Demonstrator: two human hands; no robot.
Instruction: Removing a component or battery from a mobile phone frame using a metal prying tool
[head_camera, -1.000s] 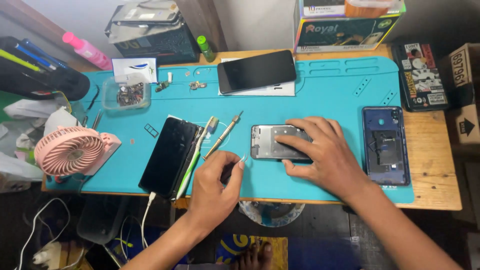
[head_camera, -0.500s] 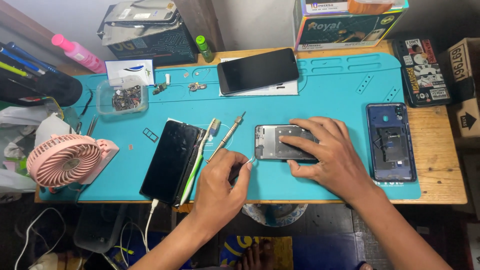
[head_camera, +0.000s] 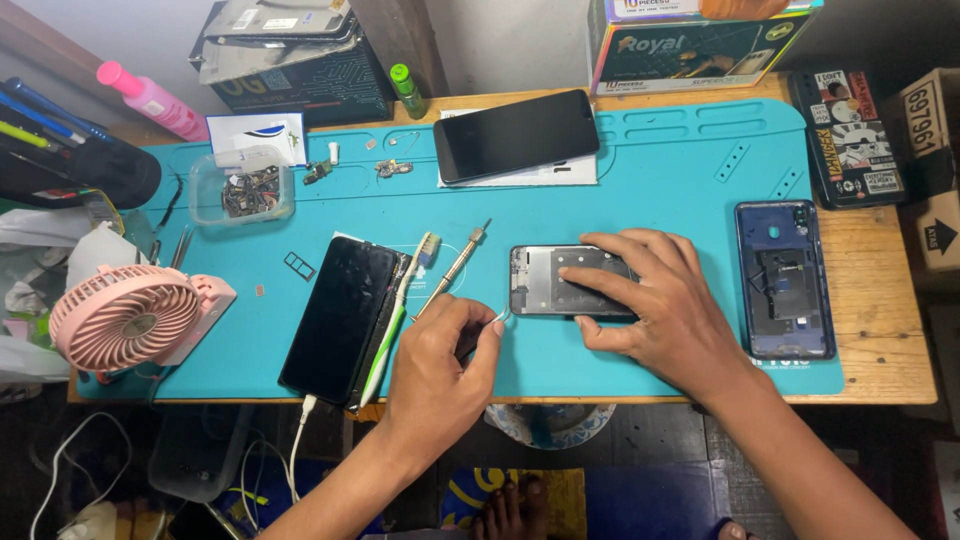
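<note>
An opened phone frame lies on the teal work mat. My right hand presses flat on it, fingers spread. My left hand pinches a small thin tool whose pale tip touches the frame's lower left corner. A screwdriver and a green-handled toothbrush lie just left of the frame, beside a black phone with a white cable plugged in.
A blue phone back shell lies at the mat's right end. A second black phone rests on paper at the back. A clear parts tray, pink fan, pink bottle and boxes ring the desk.
My left hand has crept slightly right, bringing the tool tip to the frame's corner. My right hand stays pressed on the frame.
</note>
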